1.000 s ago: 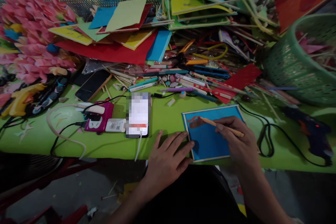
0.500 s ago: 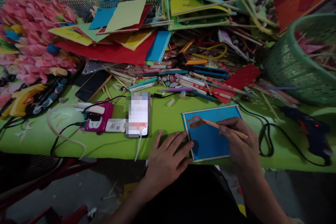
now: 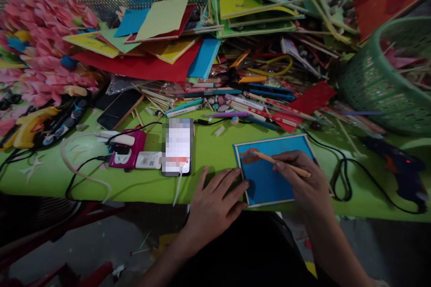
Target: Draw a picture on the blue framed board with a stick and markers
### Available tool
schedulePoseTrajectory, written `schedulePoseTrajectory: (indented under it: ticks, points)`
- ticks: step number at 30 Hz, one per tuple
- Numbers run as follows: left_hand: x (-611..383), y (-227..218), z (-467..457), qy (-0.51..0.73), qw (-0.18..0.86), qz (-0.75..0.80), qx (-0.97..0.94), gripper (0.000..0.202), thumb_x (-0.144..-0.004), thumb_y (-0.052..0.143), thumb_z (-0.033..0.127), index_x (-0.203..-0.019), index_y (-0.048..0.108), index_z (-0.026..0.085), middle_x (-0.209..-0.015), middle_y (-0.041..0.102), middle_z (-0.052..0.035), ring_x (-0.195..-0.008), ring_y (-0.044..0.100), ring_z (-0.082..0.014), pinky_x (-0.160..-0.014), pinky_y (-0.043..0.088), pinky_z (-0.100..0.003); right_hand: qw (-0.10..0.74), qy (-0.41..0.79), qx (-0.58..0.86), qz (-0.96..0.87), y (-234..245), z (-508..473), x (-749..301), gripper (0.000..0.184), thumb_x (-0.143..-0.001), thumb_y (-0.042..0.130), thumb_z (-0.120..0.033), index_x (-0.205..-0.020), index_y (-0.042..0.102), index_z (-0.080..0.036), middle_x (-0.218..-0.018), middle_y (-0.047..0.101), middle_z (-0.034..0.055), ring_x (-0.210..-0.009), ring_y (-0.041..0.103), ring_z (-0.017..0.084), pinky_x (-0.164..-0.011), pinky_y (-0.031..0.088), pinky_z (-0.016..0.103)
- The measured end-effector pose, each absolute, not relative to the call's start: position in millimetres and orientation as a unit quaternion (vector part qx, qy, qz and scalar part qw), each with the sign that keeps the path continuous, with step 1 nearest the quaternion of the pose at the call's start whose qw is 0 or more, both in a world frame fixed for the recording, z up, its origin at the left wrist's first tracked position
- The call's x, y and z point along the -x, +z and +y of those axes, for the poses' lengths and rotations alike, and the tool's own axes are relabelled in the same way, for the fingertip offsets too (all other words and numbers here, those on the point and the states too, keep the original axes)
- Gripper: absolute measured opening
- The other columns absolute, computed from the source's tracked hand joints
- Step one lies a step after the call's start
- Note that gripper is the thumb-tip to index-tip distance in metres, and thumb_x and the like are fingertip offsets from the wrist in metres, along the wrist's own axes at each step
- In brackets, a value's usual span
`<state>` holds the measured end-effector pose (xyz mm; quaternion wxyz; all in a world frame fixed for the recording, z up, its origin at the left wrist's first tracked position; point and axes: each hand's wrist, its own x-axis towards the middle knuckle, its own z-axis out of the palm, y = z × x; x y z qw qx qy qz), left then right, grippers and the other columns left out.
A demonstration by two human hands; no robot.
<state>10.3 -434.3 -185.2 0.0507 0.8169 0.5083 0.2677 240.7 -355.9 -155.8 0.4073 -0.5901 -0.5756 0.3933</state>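
Observation:
A blue panel (image 3: 269,188) with thin pale strips along its edges lies flat at the table's front edge. On its upper left is a small orange-brown shape (image 3: 248,156). My right hand (image 3: 305,179) is closed round a slim orange-brown pen-like stick (image 3: 292,168), whose far end reaches the shape; whether it is a pen or a brush I cannot tell. My left hand (image 3: 217,202) lies spread on the table, its fingertips on the panel's left border. A lit phone (image 3: 178,143), its screen blurred, lies left of that hand.
A magenta power strip (image 3: 136,143) with plugs and cables sits on the left, near a dark phone (image 3: 119,110) and a yellow glue gun (image 3: 28,128). Pens, sticks and coloured cards (image 3: 134,65) pile up behind. Right are a green basket (image 3: 367,76) and a dark glue gun (image 3: 400,170).
My right hand has shifted slightly left, bringing the stick's end farther over the orange-brown shape. My left hand and the panel have stayed in place.

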Motion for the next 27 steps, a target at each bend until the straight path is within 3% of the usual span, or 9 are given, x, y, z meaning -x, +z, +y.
schedulePoseTrajectory:
  ticks: [14,22,27]
  points:
    - [-9.7,-187.9,-435.6,0.266,0.053,0.507,-0.818,0.036,-0.104,0.064,0.043,-0.137,0.069,0.031,-0.152,0.066,0.0016,-0.133,0.062,-0.0212,-0.131,0.020,-0.051,0.385,0.411,0.575,-0.593,-163.6,-358.1,-245.7,0.014,-0.091,0.075,-0.037,-0.092,0.075,-0.022,-0.083,0.075,0.0035,-0.071,0.067,0.019,-0.061,0.048,0.028]
    - [-10.3,-186.1,-434.8,0.262,0.046,0.509,-0.819,0.036,-0.104,0.064,0.043,-0.138,0.069,0.032,-0.150,0.068,0.0020,-0.131,0.064,-0.0210,-0.132,0.021,-0.050,0.432,0.392,0.603,-0.544,-164.5,-361.2,-247.3,0.022,-0.090,0.078,-0.044,-0.088,0.075,-0.023,-0.076,0.073,0.0024,-0.069,0.066,0.020,-0.062,0.049,0.031]
    - [-10.1,-187.1,-435.8,0.243,0.032,0.510,-0.825,0.038,-0.102,0.066,0.045,-0.138,0.069,0.034,-0.150,0.067,0.0006,-0.131,0.064,-0.0235,-0.129,0.027,-0.054,0.419,0.387,0.606,-0.555,-163.8,-359.8,-247.1,0.019,-0.090,0.077,-0.042,-0.087,0.075,-0.023,-0.074,0.072,0.0021,-0.066,0.064,0.019,-0.059,0.046,0.030]
